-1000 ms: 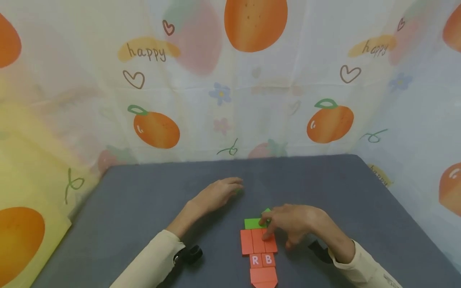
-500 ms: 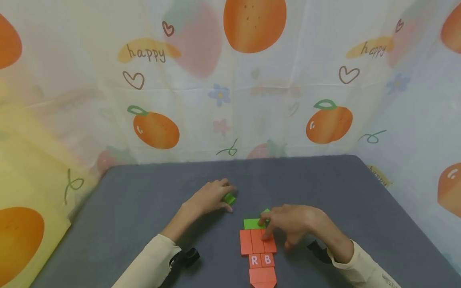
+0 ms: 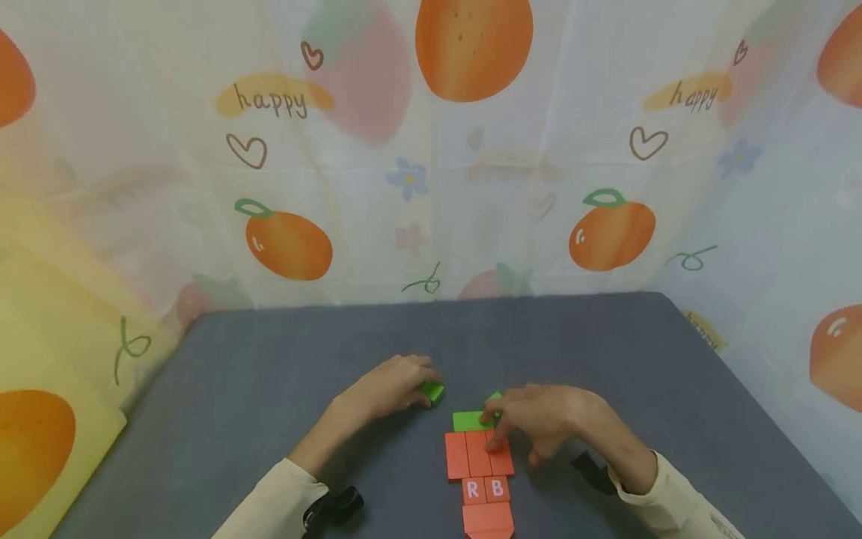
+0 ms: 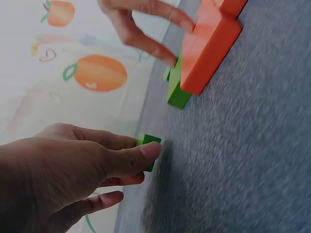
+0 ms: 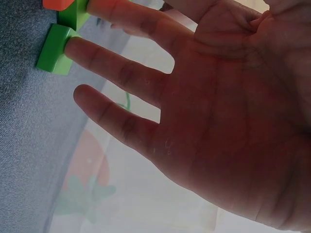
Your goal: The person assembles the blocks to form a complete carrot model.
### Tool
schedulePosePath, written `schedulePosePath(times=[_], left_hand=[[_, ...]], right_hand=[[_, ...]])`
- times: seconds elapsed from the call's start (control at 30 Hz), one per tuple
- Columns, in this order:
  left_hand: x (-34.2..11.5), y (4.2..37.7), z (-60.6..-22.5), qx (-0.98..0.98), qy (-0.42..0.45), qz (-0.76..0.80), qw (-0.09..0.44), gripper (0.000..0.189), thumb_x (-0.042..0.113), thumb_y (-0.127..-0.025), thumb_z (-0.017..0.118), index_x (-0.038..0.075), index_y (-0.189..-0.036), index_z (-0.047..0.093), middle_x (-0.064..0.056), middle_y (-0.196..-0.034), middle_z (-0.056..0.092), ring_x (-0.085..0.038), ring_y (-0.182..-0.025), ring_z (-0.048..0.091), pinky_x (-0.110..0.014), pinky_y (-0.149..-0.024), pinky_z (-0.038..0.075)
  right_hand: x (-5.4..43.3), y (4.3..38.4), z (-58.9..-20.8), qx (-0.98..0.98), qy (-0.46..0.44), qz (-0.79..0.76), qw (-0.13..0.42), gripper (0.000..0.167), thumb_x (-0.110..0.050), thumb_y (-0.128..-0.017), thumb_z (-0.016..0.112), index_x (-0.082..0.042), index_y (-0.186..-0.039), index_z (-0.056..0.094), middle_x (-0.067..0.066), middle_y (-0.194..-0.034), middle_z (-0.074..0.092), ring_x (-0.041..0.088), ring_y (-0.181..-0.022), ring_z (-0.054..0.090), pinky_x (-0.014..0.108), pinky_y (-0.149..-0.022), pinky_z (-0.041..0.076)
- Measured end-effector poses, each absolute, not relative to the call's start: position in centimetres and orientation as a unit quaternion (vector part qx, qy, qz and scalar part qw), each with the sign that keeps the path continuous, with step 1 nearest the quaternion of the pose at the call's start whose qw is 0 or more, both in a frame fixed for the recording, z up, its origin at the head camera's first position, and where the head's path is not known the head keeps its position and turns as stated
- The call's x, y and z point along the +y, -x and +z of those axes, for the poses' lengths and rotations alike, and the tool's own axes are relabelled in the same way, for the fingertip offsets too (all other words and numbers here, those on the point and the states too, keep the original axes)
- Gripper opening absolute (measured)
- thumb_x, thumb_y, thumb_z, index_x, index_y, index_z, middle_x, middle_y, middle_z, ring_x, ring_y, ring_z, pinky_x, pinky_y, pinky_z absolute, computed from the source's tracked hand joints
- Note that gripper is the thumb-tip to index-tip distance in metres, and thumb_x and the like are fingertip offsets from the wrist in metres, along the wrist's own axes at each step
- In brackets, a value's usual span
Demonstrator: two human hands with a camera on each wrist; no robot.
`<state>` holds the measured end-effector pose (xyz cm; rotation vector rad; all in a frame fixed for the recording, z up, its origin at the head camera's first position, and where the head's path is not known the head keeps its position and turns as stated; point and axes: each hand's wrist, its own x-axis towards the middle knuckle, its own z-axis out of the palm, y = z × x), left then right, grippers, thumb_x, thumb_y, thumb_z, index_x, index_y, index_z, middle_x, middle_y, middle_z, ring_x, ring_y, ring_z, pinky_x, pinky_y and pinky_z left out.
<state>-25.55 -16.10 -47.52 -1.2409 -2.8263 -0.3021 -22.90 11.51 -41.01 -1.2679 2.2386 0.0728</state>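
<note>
My left hand (image 3: 384,387) pinches a small green block (image 4: 153,139) between thumb and fingers, low over the table and left of a flat arrangement of blocks. That arrangement has a green rectangular block (image 3: 466,422) at its far end, against a row of three red blocks (image 3: 456,457). Beyond the green rectangle lies another green block (image 5: 52,48), partly behind my right hand (image 3: 548,415) in the head view. The right hand's fingers are spread and extended, with fingertips resting on the green blocks and a red one. Its palm holds nothing.
Nearer the body, two small red blocks marked R (image 3: 474,490) and B (image 3: 497,489) adjoin the row, then a wider red block (image 3: 488,515) with slanted corners. A dark grey table (image 3: 269,352) carries everything. A fruit-printed cloth (image 3: 377,224) hangs behind and along both sides.
My left hand has come nearer the body from farther back on the table, bringing the small green block closer to the arrangement. The right hand stays in place on the blocks.
</note>
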Motion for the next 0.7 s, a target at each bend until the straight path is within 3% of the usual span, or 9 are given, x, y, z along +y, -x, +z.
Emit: schedulePosePath(times=[0.3, 0.7], left_hand=[[-14.9, 24.2, -47.7, -0.898, 0.428, -0.102, -0.018, 0.031, 0.016, -0.089, 0.083, 0.016, -0.12, 0.077, 0.001, -0.114, 0.072, -0.014, -0.104, 0.068, -0.029, -0.088, 0.06], [-14.5, 24.1, -48.7, -0.897, 0.42, -0.132, -0.028, 0.037, 0.017, -0.093, 0.08, 0.014, -0.129, 0.074, 0.0, -0.12, 0.072, -0.014, -0.111, 0.069, -0.029, -0.095, 0.06]], right_hand=[[11.5, 22.9, -41.1, 0.836, 0.476, 0.032, 0.271, 0.058, -0.024, -0.081, 0.092, -0.043, -0.132, 0.071, -0.009, -0.15, 0.055, 0.013, -0.13, 0.058, 0.038, -0.107, 0.054], [11.5, 22.8, -41.1, 0.838, 0.462, 0.033, 0.289, 0.059, -0.025, -0.084, 0.09, -0.045, -0.135, 0.068, -0.012, -0.151, 0.053, 0.014, -0.134, 0.056, 0.046, -0.114, 0.049]])
